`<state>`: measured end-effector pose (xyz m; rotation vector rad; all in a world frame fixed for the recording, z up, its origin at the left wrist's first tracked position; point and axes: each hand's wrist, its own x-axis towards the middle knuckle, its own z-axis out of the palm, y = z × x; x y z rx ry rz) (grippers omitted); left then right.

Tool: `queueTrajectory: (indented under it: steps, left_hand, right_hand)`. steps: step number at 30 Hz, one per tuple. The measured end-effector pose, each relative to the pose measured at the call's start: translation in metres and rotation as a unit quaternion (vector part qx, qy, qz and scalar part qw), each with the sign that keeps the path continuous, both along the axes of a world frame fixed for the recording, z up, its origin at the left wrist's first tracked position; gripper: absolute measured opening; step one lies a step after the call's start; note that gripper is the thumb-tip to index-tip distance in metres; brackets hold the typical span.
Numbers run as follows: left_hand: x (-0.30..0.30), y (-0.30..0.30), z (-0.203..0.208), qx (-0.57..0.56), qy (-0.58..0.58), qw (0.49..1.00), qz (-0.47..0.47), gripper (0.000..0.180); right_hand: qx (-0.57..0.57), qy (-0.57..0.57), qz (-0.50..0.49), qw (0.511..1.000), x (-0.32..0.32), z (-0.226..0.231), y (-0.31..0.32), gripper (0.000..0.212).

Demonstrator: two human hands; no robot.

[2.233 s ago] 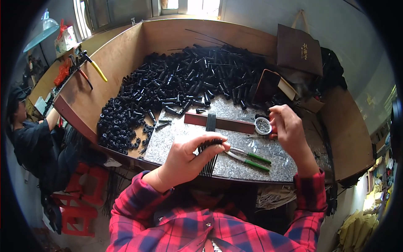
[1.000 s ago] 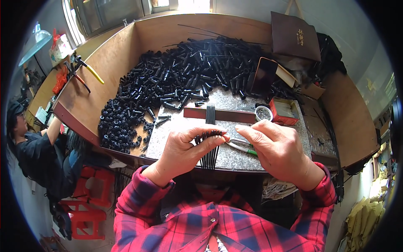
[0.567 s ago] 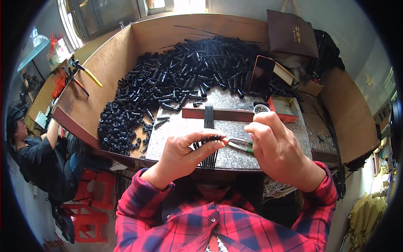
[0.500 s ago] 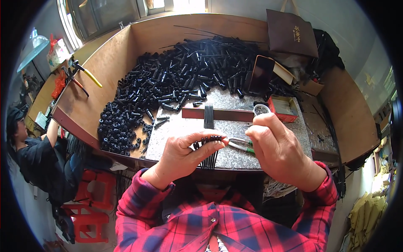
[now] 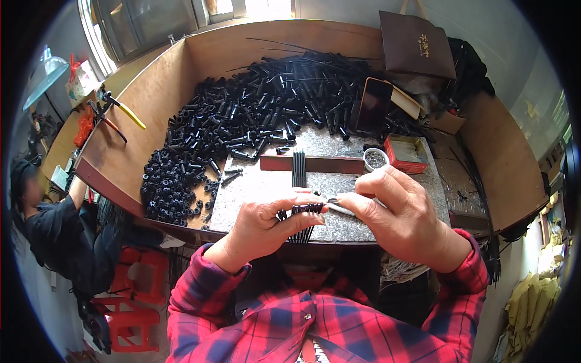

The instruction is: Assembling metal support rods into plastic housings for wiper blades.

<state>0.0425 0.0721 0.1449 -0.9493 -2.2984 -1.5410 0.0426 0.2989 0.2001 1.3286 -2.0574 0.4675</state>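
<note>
My left hand (image 5: 263, 222) pinches a short black ribbed tube (image 5: 307, 208) between thumb and fingers, just above the near edge of the speckled stone slab (image 5: 254, 187). My right hand (image 5: 402, 213) is closed around a tool whose grey metal tip (image 5: 338, 207) meets the right end of the tube. The rest of the tool is hidden in my fist. A bundle of thin black rods (image 5: 298, 170) lies on the slab under my hands, across a red-brown bar (image 5: 284, 163).
A large heap of black tubes (image 5: 242, 124) fills the wooden tray (image 5: 145, 97). A small white cup (image 5: 375, 159), a red box (image 5: 407, 151), a propped phone (image 5: 374, 106) and a brown bag (image 5: 416, 51) stand at the right. Another person (image 5: 54, 224) works at left, near a red stool (image 5: 127, 302).
My right hand left the small white cup, came down to where green-handled pliers lay, and closed in on my left hand. The pliers no longer show on the slab.
</note>
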Motion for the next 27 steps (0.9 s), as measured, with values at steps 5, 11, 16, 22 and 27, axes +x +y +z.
queueTrajectory:
  steps: [5, 11, 16, 22, 27]
  left_hand:
    - [-0.005, -0.004, -0.001, -0.034, 0.046, 0.998, -0.013, 0.026]
    - [-0.008, -0.004, -0.013, -0.011, 0.094, 0.995, -0.024, 0.031]
    - [-0.007, -0.002, -0.013, 0.028, 0.091, 0.994, -0.055, 0.036]
    - [-0.005, -0.001, -0.012, 0.021, 0.077, 0.995, -0.058, 0.039]
    - [-0.007, 0.005, -0.016, 0.021, 0.024, 0.996, -0.086, 0.035]
  right_hand:
    - [0.007, 0.009, -0.004, 1.000, 0.000, 0.000, -0.001, 0.030]
    - [0.018, 0.011, 0.011, 1.000, 0.003, 0.004, -0.001, 0.033]
    - [0.021, 0.016, 0.011, 1.000, 0.004, 0.000, -0.004, 0.036]
    - [0.018, -0.036, 0.046, 0.998, 0.004, 0.000, -0.008, 0.034]
    - [-0.071, -0.185, 0.087, 0.976, 0.000, -0.001, -0.021, 0.035]
